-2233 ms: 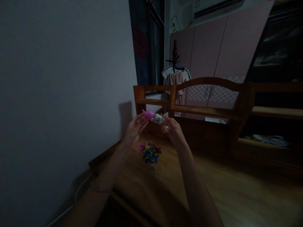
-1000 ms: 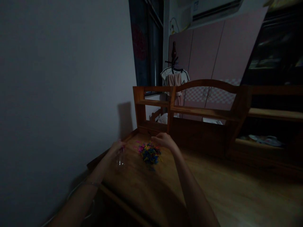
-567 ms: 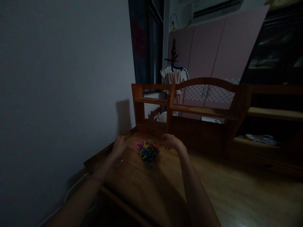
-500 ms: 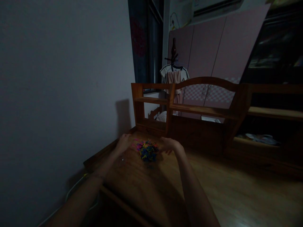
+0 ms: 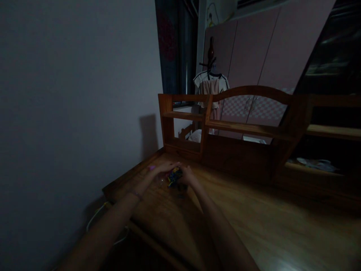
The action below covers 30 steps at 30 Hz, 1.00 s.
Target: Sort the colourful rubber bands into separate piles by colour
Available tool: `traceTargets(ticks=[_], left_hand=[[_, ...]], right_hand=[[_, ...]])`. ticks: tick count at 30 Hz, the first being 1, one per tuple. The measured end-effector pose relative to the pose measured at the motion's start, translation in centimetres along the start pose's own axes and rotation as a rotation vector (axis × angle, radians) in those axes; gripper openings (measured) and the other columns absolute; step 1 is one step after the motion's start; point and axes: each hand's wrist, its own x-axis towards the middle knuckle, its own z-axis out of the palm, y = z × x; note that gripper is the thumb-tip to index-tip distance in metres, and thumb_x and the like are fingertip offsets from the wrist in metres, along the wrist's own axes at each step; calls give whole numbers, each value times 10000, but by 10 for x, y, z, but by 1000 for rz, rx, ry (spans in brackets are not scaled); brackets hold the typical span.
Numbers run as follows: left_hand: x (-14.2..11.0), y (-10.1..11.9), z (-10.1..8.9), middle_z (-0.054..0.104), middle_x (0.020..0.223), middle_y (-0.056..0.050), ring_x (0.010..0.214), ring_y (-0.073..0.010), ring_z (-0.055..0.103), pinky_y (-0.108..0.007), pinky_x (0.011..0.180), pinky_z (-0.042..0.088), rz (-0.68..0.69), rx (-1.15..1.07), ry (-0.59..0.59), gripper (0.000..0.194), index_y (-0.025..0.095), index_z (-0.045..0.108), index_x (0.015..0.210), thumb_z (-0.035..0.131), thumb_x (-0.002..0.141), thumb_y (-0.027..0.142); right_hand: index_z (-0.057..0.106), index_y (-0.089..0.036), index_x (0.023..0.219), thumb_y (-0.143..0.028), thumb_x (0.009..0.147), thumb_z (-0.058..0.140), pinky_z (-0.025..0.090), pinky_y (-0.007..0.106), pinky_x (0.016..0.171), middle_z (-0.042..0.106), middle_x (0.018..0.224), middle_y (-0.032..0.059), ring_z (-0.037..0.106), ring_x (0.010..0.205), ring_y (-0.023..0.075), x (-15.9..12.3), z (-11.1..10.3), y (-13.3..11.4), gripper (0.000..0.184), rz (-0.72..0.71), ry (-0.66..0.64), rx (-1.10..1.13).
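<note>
A heap of small, thin colourful pieces [image 5: 175, 176], mostly dark blue with some yellow, lies on the wooden desk top [image 5: 225, 192]; the room is too dim to tell their kind. At the heap's far left edge, my left hand [image 5: 167, 167] reaches across with its fingers stretched out. My right hand [image 5: 187, 177] is cupped against the heap's right side, its fingers apart and partly hidden. Both hands seem to touch the pieces. A small pink-purple bit [image 5: 152, 168] lies left of my left hand, and a clear shiny thing [image 5: 162, 181] sits below it.
Behind the heap stands a wooden shelf unit [image 5: 203, 150] along the desk's back edge. A pale wall [image 5: 84, 94] borders the left side. White cable [image 5: 94, 218] hangs by the desk's left corner. Some papers or bags [image 5: 316, 164] lie on the right shelf.
Both hands have closed in on the heap from either side, and the pieces are gathered more tightly between them. The view has tilted slightly downward.
</note>
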Motion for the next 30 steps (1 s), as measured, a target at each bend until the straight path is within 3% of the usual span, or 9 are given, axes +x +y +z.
traceTargets(ticks=[6, 9, 13, 20, 26, 30], left_hand=[[6, -4, 8, 709, 778, -57, 879, -242, 631, -253, 707, 454, -30, -136, -54, 513, 164, 741, 857, 633, 721, 647], [10, -10, 11, 680, 712, -60, 775, -217, 616, -256, 644, 450, -41, -211, -59, 509, 115, 725, 813, 636, 733, 610], [12, -14, 11, 685, 793, -60, 753, -186, 615, -254, 646, 469, -20, -324, -52, 425, 107, 710, 892, 610, 781, 505], [6, -20, -4, 703, 907, -68, 840, -198, 634, -260, 707, 485, 29, -329, -104, 338, 146, 713, 941, 733, 679, 359], [11, -31, -9, 697, 958, -86, 879, -212, 636, -276, 745, 478, 47, -235, -156, 421, 115, 685, 991, 723, 674, 390], [4, -28, -10, 697, 1034, -65, 999, -239, 611, -274, 826, 458, 91, -135, -194, 586, 164, 659, 1096, 813, 576, 385]], right_hand=[[682, -154, 1105, -100, 702, 649, 455, 259, 876, 692, 1079, 102, 634, 1025, 238, 3, 4, -4, 407, -23, 132, 64], [687, -150, 1086, -113, 711, 637, 473, 246, 805, 714, 1006, 88, 660, 947, 223, 7, -2, 2, 379, -3, 186, 110], [688, -170, 1053, -147, 716, 655, 485, 236, 776, 717, 975, 47, 660, 897, 189, 12, -18, 12, 339, -35, 217, 184], [663, -213, 1140, -69, 641, 653, 479, 283, 913, 692, 1110, 22, 631, 1024, 189, 16, -36, 20, 520, -184, 164, 325], [591, -206, 1241, -1, 622, 598, 527, 286, 836, 684, 1140, 49, 661, 980, 184, 20, -30, 22, 652, -253, 19, 431], [585, -231, 1250, -81, 608, 715, 511, 332, 884, 665, 1166, 50, 641, 1031, 218, 17, -33, 24, 673, -274, -69, 431]])
